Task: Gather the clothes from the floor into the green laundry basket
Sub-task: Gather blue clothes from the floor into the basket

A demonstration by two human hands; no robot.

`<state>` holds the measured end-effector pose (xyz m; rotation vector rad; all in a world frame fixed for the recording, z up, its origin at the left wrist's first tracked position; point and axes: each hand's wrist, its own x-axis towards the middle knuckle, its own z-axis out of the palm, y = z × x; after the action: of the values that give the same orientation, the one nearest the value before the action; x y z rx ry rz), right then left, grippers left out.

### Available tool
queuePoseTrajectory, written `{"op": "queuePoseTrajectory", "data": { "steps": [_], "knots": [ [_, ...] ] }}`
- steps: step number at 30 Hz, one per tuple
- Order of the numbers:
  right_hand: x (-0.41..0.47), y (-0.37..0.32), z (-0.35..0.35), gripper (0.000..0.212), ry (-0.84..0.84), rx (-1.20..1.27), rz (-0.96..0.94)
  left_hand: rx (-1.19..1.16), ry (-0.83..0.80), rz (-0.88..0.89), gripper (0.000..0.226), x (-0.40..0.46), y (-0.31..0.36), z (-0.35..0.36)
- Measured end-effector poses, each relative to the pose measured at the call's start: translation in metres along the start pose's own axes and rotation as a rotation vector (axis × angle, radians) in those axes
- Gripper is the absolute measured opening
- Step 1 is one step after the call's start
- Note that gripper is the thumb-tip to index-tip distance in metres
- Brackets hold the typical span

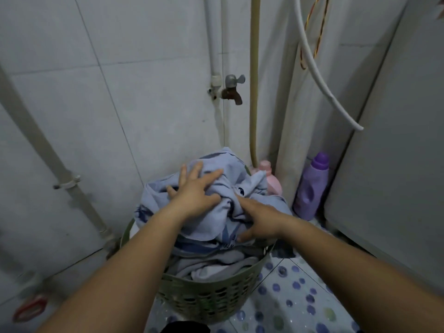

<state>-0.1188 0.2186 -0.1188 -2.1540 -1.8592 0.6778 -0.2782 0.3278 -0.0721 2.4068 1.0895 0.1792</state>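
While heaped above the rim of the green laundry basket (pixel 211 294), pale blue clothes (pixel 223 210) under both hands.
Left hand (pixel 194 193) flat, fingers spread toward 12 o'clock; right hand (pixel 258 223) at 4 o'clock, pressing, fingers loose. Bottles at 2 o'clock; dotted floor tiles (pixel 295 299); tiled wall behind.

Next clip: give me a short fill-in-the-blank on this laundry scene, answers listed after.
1. Both hands press on a light ____ garment heaped in the basket.
2. The laundry basket is ____ in colour.
3. The left hand lies with its fingers ____ on the cloth.
4. The bottle standing by the wall right of the basket is ____.

Missing words: blue; green; spread; purple
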Motion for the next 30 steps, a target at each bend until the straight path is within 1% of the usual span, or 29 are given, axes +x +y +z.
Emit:
{"op": "queuePoseTrajectory", "data": {
  "steps": [1,2,4,5,6,7,8,9,10,11,12,13,15,17,19,20,21,22,23,24,25,26,27,28,29,30],
  "knots": [
    [-0.002,0.008,-0.002,0.114,0.020,-0.015,-0.003,0.101,-0.089,0.013,0.066,0.003,0.001,0.001],
    [-0.004,0.018,-0.004,0.118,0.039,-0.076,0.041,0.184,-0.154,0.015,0.068,0.007,0.001,0.003],
    [-0.010,0.030,-0.003,0.118,0.046,-0.230,0.227,0.292,-0.247,-0.030,0.075,0.012,-0.009,0.008],
    [-0.011,0.036,-0.002,0.111,0.027,-0.271,0.321,0.308,-0.297,-0.060,0.081,0.016,-0.018,0.012],
    [-0.010,0.040,0.001,0.097,0.008,-0.277,0.376,0.319,-0.334,-0.077,0.093,0.018,-0.027,0.016],
    [-0.010,0.040,0.002,0.078,0.008,-0.276,0.385,0.318,-0.351,-0.087,0.107,0.018,-0.036,0.021],
    [-0.008,0.037,0.003,0.061,0.029,-0.282,0.365,0.316,-0.361,-0.102,0.115,0.019,-0.045,0.025],
    [-0.005,0.031,0.001,0.048,0.068,-0.299,0.323,0.322,-0.365,-0.117,0.112,0.017,-0.053,0.027],
    [-0.001,0.024,-0.003,0.040,0.118,-0.309,0.279,0.334,-0.360,-0.133,0.099,0.014,-0.057,0.028],
    [0.004,0.015,-0.009,0.035,0.183,-0.308,0.237,0.334,-0.339,-0.150,0.085,0.012,-0.061,0.027],
    [0.012,0.007,-0.015,0.031,0.264,-0.294,0.197,0.310,-0.319,-0.170,0.076,0.007,-0.061,0.023],
    [0.020,0.000,-0.019,0.029,0.358,-0.266,0.148,0.266,-0.308,-0.204,0.072,0.003,-0.061,0.019],
    [0.036,-0.010,-0.019,0.027,0.522,-0.131,0.017,0.183,-0.297,-0.277,0.068,-0.003,-0.064,0.010],
    [0.043,-0.018,-0.009,0.033,0.558,0.079,-0.073,0.165,-0.307,-0.304,0.064,-0.010,-0.069,0.004],
    [0.038,-0.018,0.007,0.035,0.477,0.228,-0.091,0.168,-0.340,-0.284,0.060,-0.018,-0.077,0.004],
    [0.032,-0.014,0.013,0.036,0.393,0.232,-0.064,0.150,-0.360,-0.262,0.061,-0.020,-0.080,0.006],
    [0.025,-0.006,0.019,0.037,0.277,0.179,-0.016,0.136,-0.388,-0.241,0.068,-0.023,-0.081,0.007],
    [0.018,0.003,0.023,0.044,0.139,0.086,0.051,0.128,-0.417,-0.206,0.080,-0.025,-0.081,0.009],
    [0.009,0.010,0.024,0.057,0.002,-0.033,0.121,0.115,-0.447,-0.180,0.095,-0.026,-0.079,0.009],
    [-0.001,0.014,0.022,0.068,-0.113,-0.145,0.174,0.084,-0.479,-0.172,0.106,-0.025,-0.076,0.010],
    [-0.008,0.016,0.016,0.071,-0.194,-0.217,0.210,0.060,-0.504,-0.180,0.104,-0.024,-0.071,0.009],
    [-0.013,0.015,0.007,0.068,-0.255,-0.244,0.240,0.025,-0.521,-0.187,0.089,-0.022,-0.068,0.007],
    [-0.017,0.013,-0.003,0.061,-0.302,-0.253,0.271,-0.006,-0.530,-0.199,0.071,-0.021,-0.061,0.004],
    [-0.017,0.009,-0.014,0.051,-0.305,-0.239,0.301,-0.044,-0.504,-0.203,0.057,-0.018,-0.059,0.000],
    [-0.015,0.005,-0.023,0.042,-0.244,-0.221,0.325,-0.065,-0.433,-0.199,0.044,-0.016,-0.055,-0.004],
    [-0.012,0.000,-0.032,0.035,-0.142,-0.216,0.326,-0.102,-0.311,-0.192,0.030,-0.012,-0.055,-0.007]
  ]
}}
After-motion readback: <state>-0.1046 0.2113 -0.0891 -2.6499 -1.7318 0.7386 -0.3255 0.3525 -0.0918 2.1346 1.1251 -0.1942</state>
